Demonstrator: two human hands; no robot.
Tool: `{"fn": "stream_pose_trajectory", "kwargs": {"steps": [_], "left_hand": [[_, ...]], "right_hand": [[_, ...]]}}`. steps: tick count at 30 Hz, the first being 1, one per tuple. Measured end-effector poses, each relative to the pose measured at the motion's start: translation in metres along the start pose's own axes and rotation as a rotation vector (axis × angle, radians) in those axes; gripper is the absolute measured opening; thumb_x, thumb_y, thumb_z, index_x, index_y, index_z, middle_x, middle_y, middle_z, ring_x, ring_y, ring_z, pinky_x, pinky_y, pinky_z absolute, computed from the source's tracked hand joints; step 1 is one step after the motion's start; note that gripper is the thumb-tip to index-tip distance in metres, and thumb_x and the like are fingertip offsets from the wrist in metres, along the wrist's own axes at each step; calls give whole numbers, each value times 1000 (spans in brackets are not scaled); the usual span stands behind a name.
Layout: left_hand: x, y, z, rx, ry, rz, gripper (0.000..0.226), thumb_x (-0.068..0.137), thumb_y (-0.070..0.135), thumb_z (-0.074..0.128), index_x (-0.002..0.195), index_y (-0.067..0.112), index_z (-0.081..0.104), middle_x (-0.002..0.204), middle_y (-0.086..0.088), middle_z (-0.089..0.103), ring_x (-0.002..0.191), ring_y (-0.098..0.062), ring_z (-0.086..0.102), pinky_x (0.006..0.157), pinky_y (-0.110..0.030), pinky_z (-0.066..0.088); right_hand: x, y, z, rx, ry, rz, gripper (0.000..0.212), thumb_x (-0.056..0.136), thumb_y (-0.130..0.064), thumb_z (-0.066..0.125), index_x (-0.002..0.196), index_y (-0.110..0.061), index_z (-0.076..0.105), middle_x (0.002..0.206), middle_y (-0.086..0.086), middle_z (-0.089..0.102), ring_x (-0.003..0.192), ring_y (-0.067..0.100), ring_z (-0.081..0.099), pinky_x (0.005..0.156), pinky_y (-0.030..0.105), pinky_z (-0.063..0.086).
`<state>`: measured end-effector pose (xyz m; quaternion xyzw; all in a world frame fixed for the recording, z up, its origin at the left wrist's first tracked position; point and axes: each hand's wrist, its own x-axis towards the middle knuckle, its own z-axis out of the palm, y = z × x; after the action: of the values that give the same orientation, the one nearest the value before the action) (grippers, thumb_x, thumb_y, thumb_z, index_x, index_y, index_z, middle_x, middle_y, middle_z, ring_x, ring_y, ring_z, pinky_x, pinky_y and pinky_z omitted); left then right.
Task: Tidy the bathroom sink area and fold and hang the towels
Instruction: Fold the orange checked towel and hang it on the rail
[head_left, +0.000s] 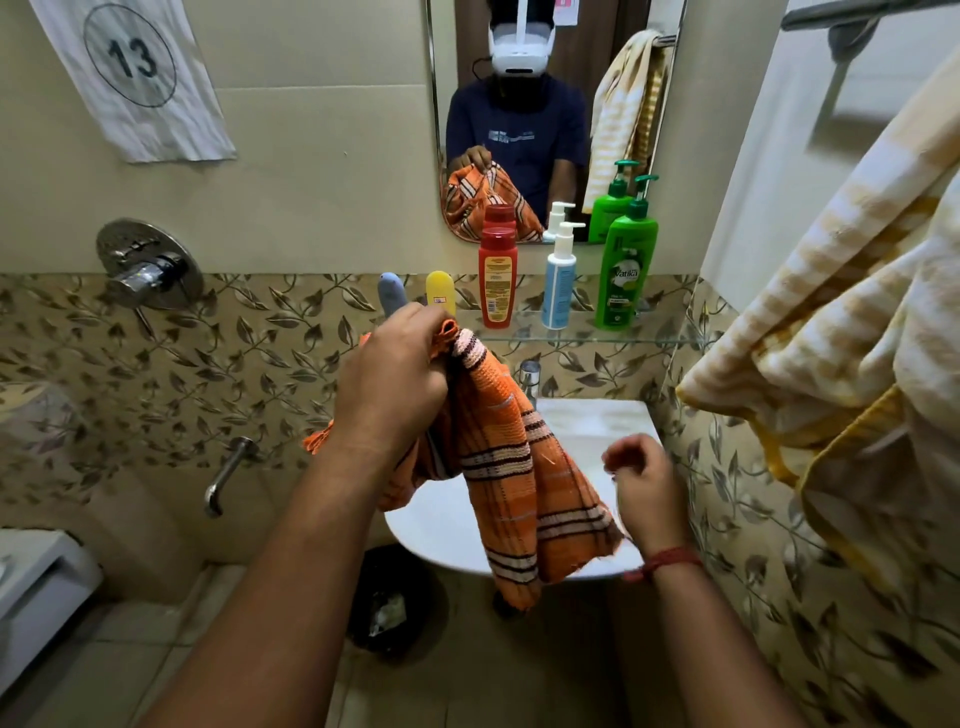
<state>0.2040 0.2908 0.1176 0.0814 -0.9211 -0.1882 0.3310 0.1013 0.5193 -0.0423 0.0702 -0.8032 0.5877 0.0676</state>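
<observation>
Fingers of my left hand (395, 379) bunch the top edge of the orange towel (511, 467), which hangs over the sink (441, 525). My right hand (647, 486) is loosely curled beside its lower corner, holding nothing. I judge folding is just starting; next I'd catch that corner.
</observation>
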Motion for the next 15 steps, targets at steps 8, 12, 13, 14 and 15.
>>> {"fn": "stream_pose_trajectory", "kwargs": {"steps": [8, 12, 13, 14, 15], "left_hand": [[-4, 21, 7, -118, -139, 20, 32, 84, 0, 60, 108, 22, 64, 107, 4, 62, 98, -20, 59, 83, -39, 53], [2, 29, -21, -183, -34, 120, 34, 88, 18, 74, 120, 13, 66, 113, -1, 60, 101, -18, 61, 89, -40, 55], [5, 32, -33, -177, 30, 152, 32, 88, 20, 73, 117, 11, 67, 111, -3, 61, 97, -19, 61, 86, -36, 56], [7, 36, -46, -148, 85, 185, 30, 89, 23, 71, 116, 10, 68, 110, -3, 61, 95, -18, 61, 83, -26, 55], [10, 40, -59, -100, 128, 222, 30, 91, 26, 68, 117, 11, 68, 109, -2, 60, 95, -15, 59, 82, -13, 49]], "right_hand": [[-14, -76, 13, -154, -466, -397, 40, 85, -22, 73, 122, -29, 60, 106, -7, 71, 96, 9, 67, 82, 28, 56], [-8, -46, 23, 214, -429, -126, 20, 91, -7, 67, 108, -17, 70, 103, 0, 76, 98, 14, 71, 89, 34, 56], [-7, -35, 21, 251, -460, -50, 18, 93, -4, 66, 107, -15, 70, 103, 0, 76, 98, 16, 71, 89, 34, 56], [-6, -21, 19, 238, -512, 28, 17, 93, -2, 64, 103, -14, 70, 97, 0, 77, 93, 19, 72, 85, 33, 56], [-9, -11, 17, 169, -582, 109, 18, 93, 2, 62, 97, -13, 70, 88, -2, 77, 86, 20, 71, 79, 31, 56]]}}
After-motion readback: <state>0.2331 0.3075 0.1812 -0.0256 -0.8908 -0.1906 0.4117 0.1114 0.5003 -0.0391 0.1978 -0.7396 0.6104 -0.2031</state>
